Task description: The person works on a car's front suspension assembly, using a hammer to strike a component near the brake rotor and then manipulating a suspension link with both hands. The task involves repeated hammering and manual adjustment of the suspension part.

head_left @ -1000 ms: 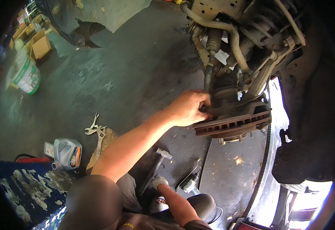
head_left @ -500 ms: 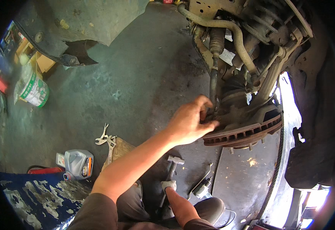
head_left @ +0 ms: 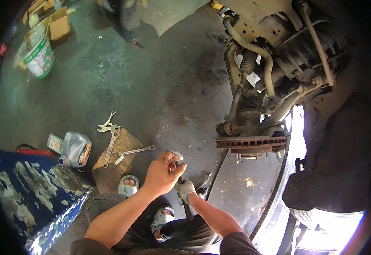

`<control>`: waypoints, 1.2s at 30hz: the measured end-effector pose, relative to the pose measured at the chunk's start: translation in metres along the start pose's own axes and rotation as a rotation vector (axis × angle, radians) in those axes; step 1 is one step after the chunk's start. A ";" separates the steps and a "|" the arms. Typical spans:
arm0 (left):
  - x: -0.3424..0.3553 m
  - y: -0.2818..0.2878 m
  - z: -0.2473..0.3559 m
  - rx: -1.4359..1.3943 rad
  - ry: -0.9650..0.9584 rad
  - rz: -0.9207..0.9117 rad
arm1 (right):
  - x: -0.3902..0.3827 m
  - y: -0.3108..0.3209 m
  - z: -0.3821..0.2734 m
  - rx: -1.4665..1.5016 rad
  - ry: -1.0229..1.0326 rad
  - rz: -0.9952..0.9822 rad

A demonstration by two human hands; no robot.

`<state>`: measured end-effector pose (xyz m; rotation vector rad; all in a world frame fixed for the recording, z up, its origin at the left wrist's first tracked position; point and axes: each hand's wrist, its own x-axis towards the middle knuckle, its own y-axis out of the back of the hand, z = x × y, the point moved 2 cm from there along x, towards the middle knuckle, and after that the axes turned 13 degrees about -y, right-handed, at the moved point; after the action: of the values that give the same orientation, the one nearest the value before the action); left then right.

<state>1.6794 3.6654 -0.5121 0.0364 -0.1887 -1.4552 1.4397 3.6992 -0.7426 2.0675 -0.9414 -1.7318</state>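
My gloved right hand [head_left: 186, 191] is closed round the handle of a hammer [head_left: 188, 211], which it holds upright in front of my knees. At the hammer's head end, my bare left hand [head_left: 162, 172] has its fingers curled and its thumb against the tool. It partly hides the head. Ahead and to the right hangs a rusty brake disc [head_left: 253, 144] on its hub, with bare studs below. A tie rod [head_left: 237, 100] runs down to the hub, beside a bent stabiliser bar [head_left: 269, 70]. Both hands are apart from these parts.
On a wooden board [head_left: 128, 142] lie an adjustable wrench [head_left: 110, 146] and a spanner [head_left: 134, 151], with locking pliers [head_left: 105, 126] beside it. A grey jug [head_left: 77, 148] stands behind a peeling blue surface [head_left: 28, 199]. A white-green bucket [head_left: 41, 61] stands far left; a dark hanging panel [head_left: 325, 178] is right.
My left hand has left the hub area and come back to the hammer's head end. My right hand has raised the hammer. The view has shifted, showing more tools and my sandals.
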 end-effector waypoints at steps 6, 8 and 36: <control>-0.044 -0.011 0.000 -0.253 -0.002 0.510 | -0.139 0.109 -0.107 0.290 0.059 0.367; -0.052 -0.022 -0.006 -0.438 -0.014 0.635 | -0.177 0.142 -0.140 0.329 0.103 0.468; -0.084 -0.107 0.053 -1.123 0.516 0.085 | -0.239 0.202 -0.191 0.372 -0.337 0.530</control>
<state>1.5577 3.7405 -0.4834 -0.4983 1.0363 -1.2494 1.5456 3.6650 -0.3940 1.5085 -1.8370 -1.7172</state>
